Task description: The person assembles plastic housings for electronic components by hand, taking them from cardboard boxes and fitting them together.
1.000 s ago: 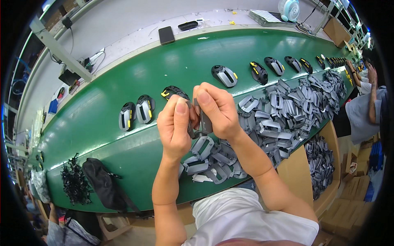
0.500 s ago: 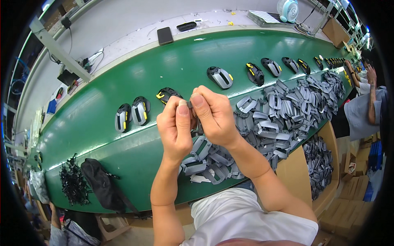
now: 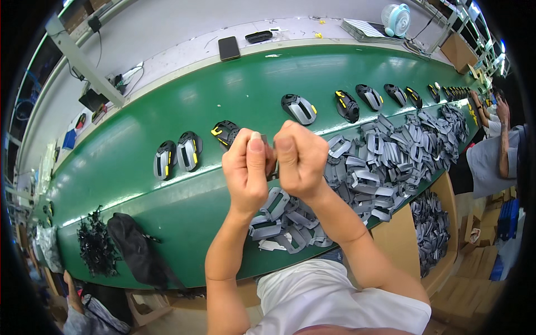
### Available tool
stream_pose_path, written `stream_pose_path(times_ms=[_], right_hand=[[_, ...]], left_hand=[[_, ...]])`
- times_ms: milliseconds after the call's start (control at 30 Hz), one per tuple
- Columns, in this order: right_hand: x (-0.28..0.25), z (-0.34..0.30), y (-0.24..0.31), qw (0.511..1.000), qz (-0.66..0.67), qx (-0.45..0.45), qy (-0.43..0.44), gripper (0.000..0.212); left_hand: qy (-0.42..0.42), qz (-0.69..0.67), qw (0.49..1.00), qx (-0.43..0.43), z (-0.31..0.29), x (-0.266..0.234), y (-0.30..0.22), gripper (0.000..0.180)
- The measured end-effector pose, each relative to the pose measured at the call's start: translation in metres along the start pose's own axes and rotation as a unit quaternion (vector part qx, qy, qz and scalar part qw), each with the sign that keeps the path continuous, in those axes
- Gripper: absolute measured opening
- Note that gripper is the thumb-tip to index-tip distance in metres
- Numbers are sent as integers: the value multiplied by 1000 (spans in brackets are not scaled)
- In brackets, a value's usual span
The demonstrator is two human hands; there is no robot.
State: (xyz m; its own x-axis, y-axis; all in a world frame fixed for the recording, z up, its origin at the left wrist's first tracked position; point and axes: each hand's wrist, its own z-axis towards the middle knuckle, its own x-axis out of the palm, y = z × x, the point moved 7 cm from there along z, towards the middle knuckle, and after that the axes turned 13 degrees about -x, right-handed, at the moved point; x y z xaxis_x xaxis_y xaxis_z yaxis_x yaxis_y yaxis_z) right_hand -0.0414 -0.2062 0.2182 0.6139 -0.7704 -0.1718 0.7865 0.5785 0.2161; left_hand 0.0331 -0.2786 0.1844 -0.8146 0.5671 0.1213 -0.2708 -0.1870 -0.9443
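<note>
Together, left hand (image 3: 245,170) and right hand (image 3: 300,159) pinch grey part (image 3: 264,139).

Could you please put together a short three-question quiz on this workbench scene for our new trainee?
1. True or false: both hands are raised above the green belt, pinching one small grey part between them.
2. Where does the big heap of grey shells lie? A) on the person's left, B) in front and to the right, C) on the white shelf behind the belt.
3. Fill in: the dark parts in a row along the belt have ____ accents.

Key
1. True: the left hand and the right hand meet at the part.
2. B.
3. Yellow, as on the black-and-yellow housings.
</note>
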Motion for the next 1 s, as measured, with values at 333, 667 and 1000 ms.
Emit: stream_pose_path(times_ms=[333, 667, 1000], right_hand=[[11, -16, -28, 950, 189, 245, -38, 32], [12, -14, -21, 966, 137, 220, -8, 31], [11, -16, -28, 967, 114, 227, 4, 32]], left_hand=[[24, -76, 997, -14, -1, 1, 5, 30], [-21, 11, 999, 39, -5, -4, 1, 28], [-76, 118, 984, 113, -8, -3, -6, 23]])
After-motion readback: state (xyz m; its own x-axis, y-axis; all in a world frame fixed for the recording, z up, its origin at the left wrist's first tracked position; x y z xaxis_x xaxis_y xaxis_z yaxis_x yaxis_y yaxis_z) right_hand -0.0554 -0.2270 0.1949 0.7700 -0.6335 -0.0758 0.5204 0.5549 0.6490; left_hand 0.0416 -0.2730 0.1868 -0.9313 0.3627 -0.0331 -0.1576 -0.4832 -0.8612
